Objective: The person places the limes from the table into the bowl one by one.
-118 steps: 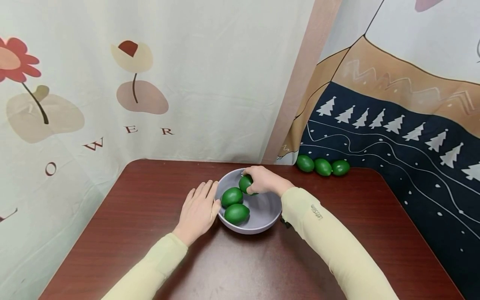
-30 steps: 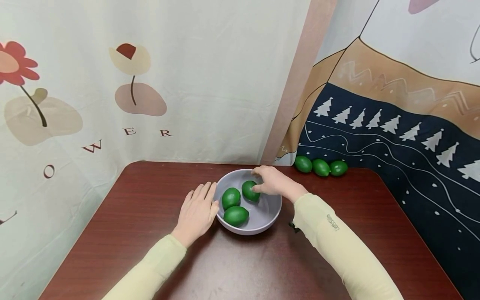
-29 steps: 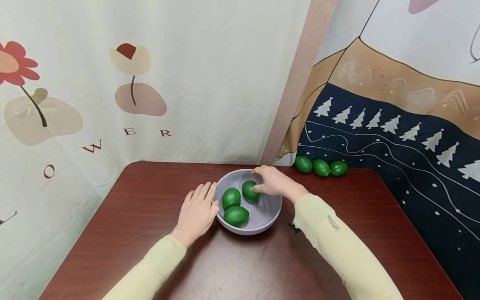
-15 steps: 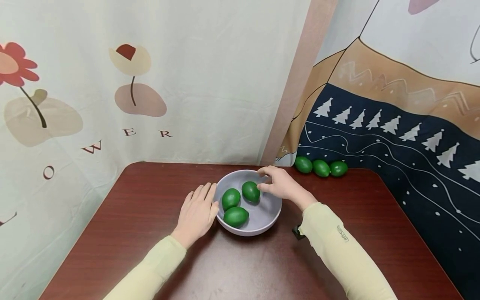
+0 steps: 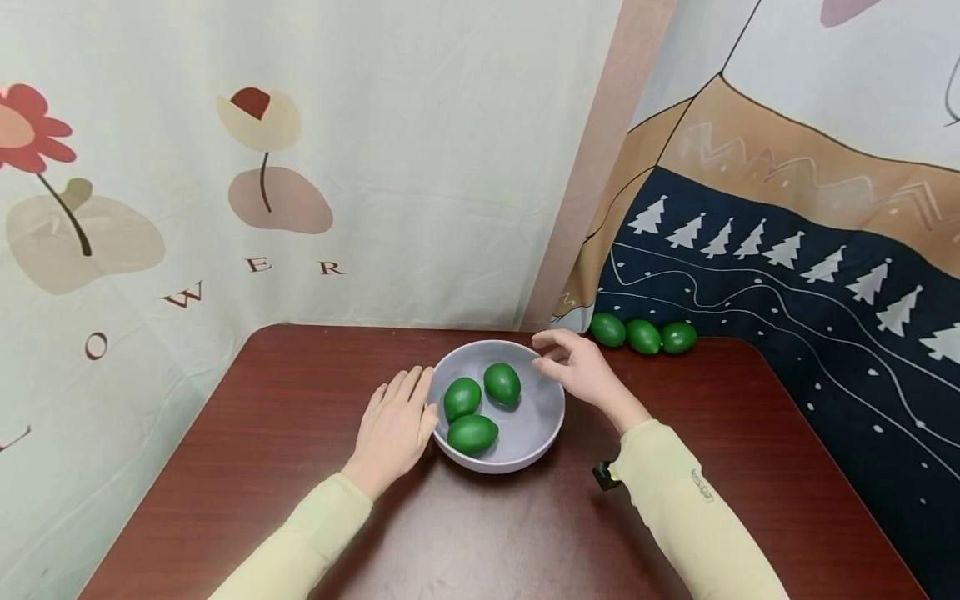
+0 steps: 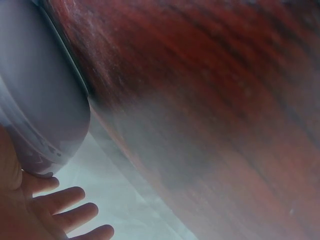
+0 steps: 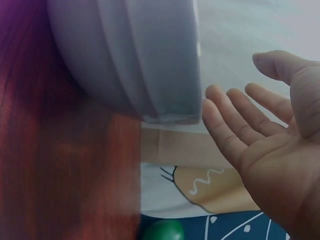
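Note:
A grey-lavender bowl (image 5: 525,433) stands on the table with three green limes in it: one at the back (image 5: 502,384), one at the left (image 5: 462,398) and one at the front (image 5: 472,435). My left hand (image 5: 393,425) lies against the bowl's left side, fingers straight. The left wrist view shows that hand's fingers (image 6: 70,200) beside the bowl wall (image 6: 45,90). My right hand (image 5: 577,367) hovers at the bowl's back right rim, holding nothing. In the right wrist view its fingers (image 7: 240,115) are spread loosely near the rim (image 7: 197,75).
Three more limes (image 5: 643,336) sit in a row at the back right edge of the dark red wooden table (image 5: 300,400). Behind it hang a pale curtain (image 5: 435,167) with flowers and a dark cloth (image 5: 750,283) with white trees. A small black device (image 5: 604,476) is on the right wrist.
My right hand has let go of the back lime, which stays in the bowl, and has drawn away to the right, up to the rim. The left hand keeps its place.

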`<state>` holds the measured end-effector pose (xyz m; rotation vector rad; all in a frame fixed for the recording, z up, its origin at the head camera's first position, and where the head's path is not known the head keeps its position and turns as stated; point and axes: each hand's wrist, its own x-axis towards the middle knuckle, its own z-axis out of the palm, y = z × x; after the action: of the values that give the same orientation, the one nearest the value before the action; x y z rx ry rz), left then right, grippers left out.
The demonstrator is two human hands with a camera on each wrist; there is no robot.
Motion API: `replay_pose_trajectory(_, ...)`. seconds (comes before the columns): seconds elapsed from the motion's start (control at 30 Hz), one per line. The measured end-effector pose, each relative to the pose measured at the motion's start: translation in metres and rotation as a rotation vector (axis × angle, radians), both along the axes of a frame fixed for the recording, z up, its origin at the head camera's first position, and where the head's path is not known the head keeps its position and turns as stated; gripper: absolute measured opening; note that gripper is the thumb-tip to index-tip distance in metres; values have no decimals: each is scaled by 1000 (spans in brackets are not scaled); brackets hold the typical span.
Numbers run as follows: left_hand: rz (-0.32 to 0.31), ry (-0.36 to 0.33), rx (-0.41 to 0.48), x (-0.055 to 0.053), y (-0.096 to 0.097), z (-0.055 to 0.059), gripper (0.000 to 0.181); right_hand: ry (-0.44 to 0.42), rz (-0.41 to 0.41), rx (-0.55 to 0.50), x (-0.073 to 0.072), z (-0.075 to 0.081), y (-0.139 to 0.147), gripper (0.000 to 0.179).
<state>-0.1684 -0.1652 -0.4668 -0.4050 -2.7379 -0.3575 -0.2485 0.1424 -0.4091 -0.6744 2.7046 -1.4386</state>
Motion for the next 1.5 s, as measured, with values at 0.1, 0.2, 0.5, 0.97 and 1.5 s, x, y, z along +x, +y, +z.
replay_pose_trajectory(0.1, -2, 2, -1, 0, 0, 0, 56, 3, -23, -59, 1, -3, 4, 34)
replay_pose_trajectory(0.2, -5, -1, 0, 0, 0, 0, 57, -7, -45, -106, 2, -7, 8, 34)
replay_pose_trajectory(0.5, -6, -14, -11, -1, -1, 0, 57, -3, -111, -159, 3, -16, 22, 33)
replay_pose_trajectory(0.97, 7, -33, -23, 1, 0, 0, 57, 24, -236, -119, -7, -31, 52, 36)
replay_pose_trajectory(1.5, 10, -33, -15, 1, 0, 1, 57, -2, -355, -81, -18, -41, 76, 48)
